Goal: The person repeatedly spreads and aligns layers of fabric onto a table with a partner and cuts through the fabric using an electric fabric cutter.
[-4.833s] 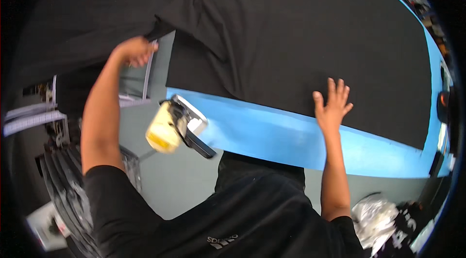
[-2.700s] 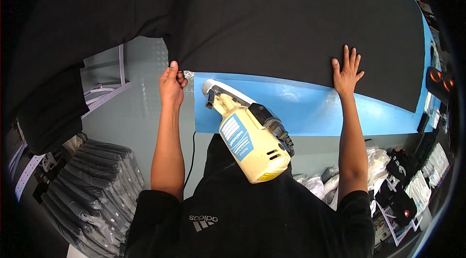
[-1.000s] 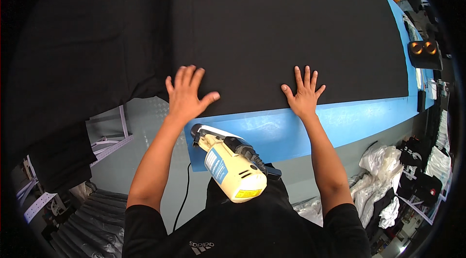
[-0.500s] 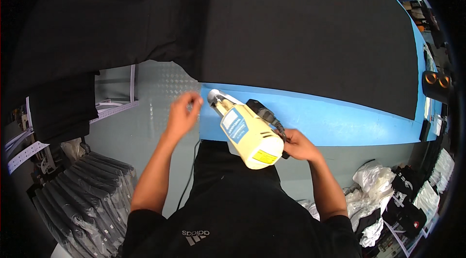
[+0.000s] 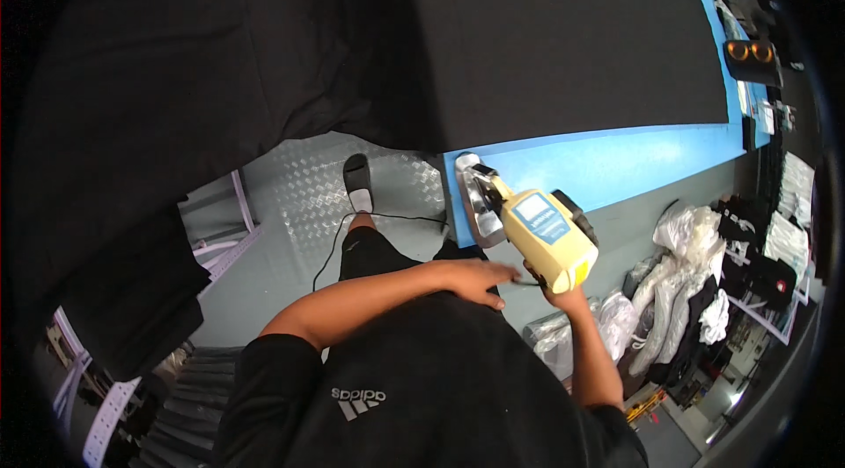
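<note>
A cream-coloured electric fabric cutter (image 5: 550, 235) stands at the left corner of the blue tabletop (image 5: 616, 164), its shiny metal base plate (image 5: 480, 204) resting there. My right hand (image 5: 563, 296) is closed round the rear of the cutter, partly hidden behind its motor housing. Across my body reaches my left hand (image 5: 475, 280), fingers stretched toward a short piece of black cord (image 5: 525, 284) by the right hand. Whether the fingertips touch that cord cannot be made out. Black cloth (image 5: 581, 36) covers most of the table beyond the cutter.
The cloth hangs down past the table at the left. A thin black cable (image 5: 327, 258) crosses the grey floor near my foot (image 5: 358, 182). Plastic-wrapped bundles (image 5: 673, 292) lie at the right, dark folded garments (image 5: 189, 406) at lower left. A black object with two orange rings (image 5: 753, 58) sits far right.
My left hand has swung from beside the cutter's front across my body toward its rear. The view has turned and shifted. My right hand still holds the cutter.
</note>
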